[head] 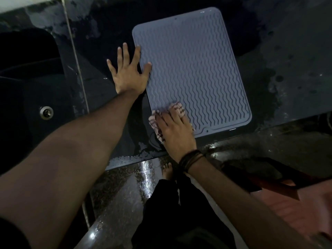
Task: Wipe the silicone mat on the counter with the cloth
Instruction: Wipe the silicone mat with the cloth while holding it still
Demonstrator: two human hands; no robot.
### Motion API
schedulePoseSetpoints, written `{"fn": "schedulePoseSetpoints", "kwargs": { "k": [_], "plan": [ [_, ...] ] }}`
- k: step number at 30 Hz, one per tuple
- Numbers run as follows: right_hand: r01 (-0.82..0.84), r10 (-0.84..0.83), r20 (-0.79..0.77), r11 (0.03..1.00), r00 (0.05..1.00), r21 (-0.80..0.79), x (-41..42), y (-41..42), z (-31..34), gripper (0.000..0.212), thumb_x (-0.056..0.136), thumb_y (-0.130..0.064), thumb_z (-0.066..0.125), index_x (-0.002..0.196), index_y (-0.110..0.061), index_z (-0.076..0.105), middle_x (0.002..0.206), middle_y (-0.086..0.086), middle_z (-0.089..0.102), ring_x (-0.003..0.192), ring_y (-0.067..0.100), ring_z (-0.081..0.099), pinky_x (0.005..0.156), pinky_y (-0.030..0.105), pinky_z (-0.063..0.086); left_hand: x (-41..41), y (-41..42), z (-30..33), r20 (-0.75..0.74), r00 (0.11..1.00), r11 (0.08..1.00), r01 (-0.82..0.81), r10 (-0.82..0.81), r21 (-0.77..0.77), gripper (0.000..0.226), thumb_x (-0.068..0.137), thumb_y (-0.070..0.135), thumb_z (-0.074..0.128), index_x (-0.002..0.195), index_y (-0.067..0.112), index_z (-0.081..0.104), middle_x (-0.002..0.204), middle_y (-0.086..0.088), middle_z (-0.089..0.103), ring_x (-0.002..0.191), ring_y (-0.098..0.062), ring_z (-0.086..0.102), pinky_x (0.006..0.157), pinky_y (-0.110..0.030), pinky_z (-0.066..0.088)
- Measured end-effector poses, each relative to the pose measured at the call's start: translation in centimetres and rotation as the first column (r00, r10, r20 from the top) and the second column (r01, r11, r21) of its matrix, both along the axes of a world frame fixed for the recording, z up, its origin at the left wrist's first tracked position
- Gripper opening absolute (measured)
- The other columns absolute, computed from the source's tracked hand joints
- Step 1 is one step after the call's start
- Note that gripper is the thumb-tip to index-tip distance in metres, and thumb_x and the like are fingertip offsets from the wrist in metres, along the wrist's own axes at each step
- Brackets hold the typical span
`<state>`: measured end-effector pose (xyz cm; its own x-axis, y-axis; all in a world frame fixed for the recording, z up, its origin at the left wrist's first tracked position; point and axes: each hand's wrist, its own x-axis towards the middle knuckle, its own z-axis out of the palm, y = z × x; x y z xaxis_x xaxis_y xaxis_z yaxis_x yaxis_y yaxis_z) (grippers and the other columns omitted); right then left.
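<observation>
A grey silicone mat (194,69) with wavy ridges lies flat on the dark wet counter (287,72). My left hand (128,73) is spread flat on the counter at the mat's left edge, with the thumb and index fingertip resting on the mat. My right hand (175,130) presses a pale patterned cloth (177,107) onto the mat's near left corner, fingers straight over it. Most of the cloth is hidden under the hand; its edges show beyond the fingertips and to the left of the hand.
A dark sink (30,83) with a metal drain (46,112) sits left of the mat. The counter's front edge (136,159) runs below my hands, beaded with water. Below it are a wet speckled floor (118,194), my foot (167,170), and a red object (273,186) at the right.
</observation>
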<state>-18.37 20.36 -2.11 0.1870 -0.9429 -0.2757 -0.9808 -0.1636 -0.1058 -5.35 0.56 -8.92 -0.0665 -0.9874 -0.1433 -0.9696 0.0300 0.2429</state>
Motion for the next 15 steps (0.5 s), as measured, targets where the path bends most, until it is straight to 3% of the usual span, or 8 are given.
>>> {"fn": "schedulePoseSetpoints", "kwargs": {
  "k": [3, 7, 9, 12, 15],
  "plan": [
    [-0.029, 0.029, 0.026, 0.999, 0.999, 0.019, -1.3, 3.9, 0.5, 0.055, 0.083, -0.021, 0.043, 0.137, -0.016, 0.051, 0.142, 0.006, 0.05, 0.136, 0.027, 0.039, 0.104, 0.045, 0.037, -0.1, 0.1, 0.1, 0.012, 1.0, 1.0, -0.001, 0.001, -0.01, 0.071, 0.097, 0.069, 0.021, 0.161, 0.04, 0.011, 0.17, -0.002, 0.001, 0.157, -0.021, -0.004, 0.12, -0.059, -0.01],
    [-0.077, 0.074, 0.071, 0.996, 0.995, 0.052, -2.6, 5.8, 1.7, 0.055, 0.083, -0.018, 0.036, 0.137, -0.017, 0.051, 0.141, 0.004, 0.051, 0.136, 0.026, 0.04, 0.104, 0.043, 0.036, -0.3, 0.3, 0.9, 0.029, 1.0, 1.0, 0.005, -0.006, 0.022, 0.071, 0.099, 0.069, 0.019, 0.161, 0.038, 0.006, 0.17, -0.004, -0.002, 0.157, -0.022, -0.007, 0.121, -0.061, -0.01],
    [-0.038, 0.038, 0.089, 0.999, 0.995, -0.001, -2.9, 4.4, 2.3, 0.056, 0.081, -0.018, 0.042, 0.136, -0.017, 0.05, 0.138, 0.004, 0.053, 0.131, 0.026, 0.043, 0.101, 0.042, 0.037, -0.1, 0.2, 1.0, 0.043, 0.998, 0.998, 0.048, -0.049, 0.034, 0.073, 0.099, 0.072, 0.016, 0.162, 0.036, 0.004, 0.17, -0.006, -0.004, 0.156, -0.023, -0.008, 0.121, -0.06, -0.012],
    [0.052, -0.041, 0.108, 0.994, 0.993, -0.099, -3.0, 1.0, 2.6, 0.065, 0.073, -0.02, 0.068, 0.135, -0.015, 0.05, 0.132, 0.007, 0.056, 0.126, 0.029, 0.047, 0.101, 0.044, 0.039, 0.6, 1.0, 1.3, 0.037, 0.997, 0.997, 0.067, -0.065, -0.032, 0.077, 0.099, 0.072, 0.01, 0.162, 0.029, 0.004, 0.17, -0.008, -0.003, 0.157, -0.023, -0.006, 0.122, -0.054, -0.011],
    [0.025, -0.022, 0.046, 0.997, 0.999, -0.075, -2.8, -2.7, 2.0, 0.071, 0.077, -0.025, 0.069, 0.142, -0.014, 0.042, 0.14, 0.008, 0.049, 0.131, 0.03, 0.04, 0.107, 0.045, 0.03, 0.6, 3.8, 1.3, 0.02, 1.0, 0.995, -0.019, 0.021, -0.099, 0.069, 0.105, 0.06, 0.01, 0.163, 0.022, 0.008, 0.17, -0.008, 0.002, 0.157, -0.024, -0.002, 0.125, -0.053, -0.005]
  ]
}}
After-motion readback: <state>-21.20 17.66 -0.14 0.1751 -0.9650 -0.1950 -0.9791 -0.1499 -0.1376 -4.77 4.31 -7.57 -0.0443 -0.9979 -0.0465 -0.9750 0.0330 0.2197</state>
